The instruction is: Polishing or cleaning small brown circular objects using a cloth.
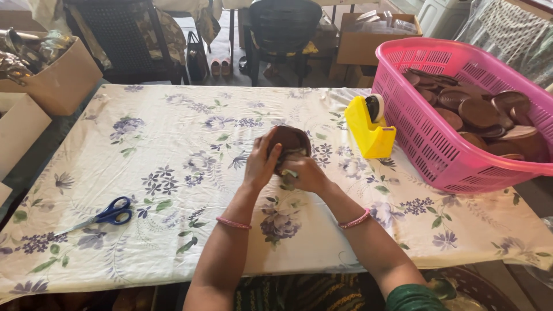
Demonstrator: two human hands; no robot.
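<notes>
From the head camera, you are holding a round brown bowl (290,142) up off the tablecloth (173,144), near the middle of the table. Your left hand (260,164) is closing on its left rim, fingers curling up over the edge. Your right hand (305,173) is gripping it from below and to the right, with the thumb side pressing toward the bowl's near edge. Something small and pale is sitting between your fingers at that near edge; it is too small to tell what.

As for progress, you are working on one bowl only, and nothing finished is lying on the cloth. To the right, the pink basket (438,155) is holding a heap of similar brown discs and bowls, so I judge most of the work is left.

The yellow tape dispenser (370,128) is standing just right of your hands, beside the basket. The blue scissors (109,214) are lying well apart, near the left edge.
</notes>
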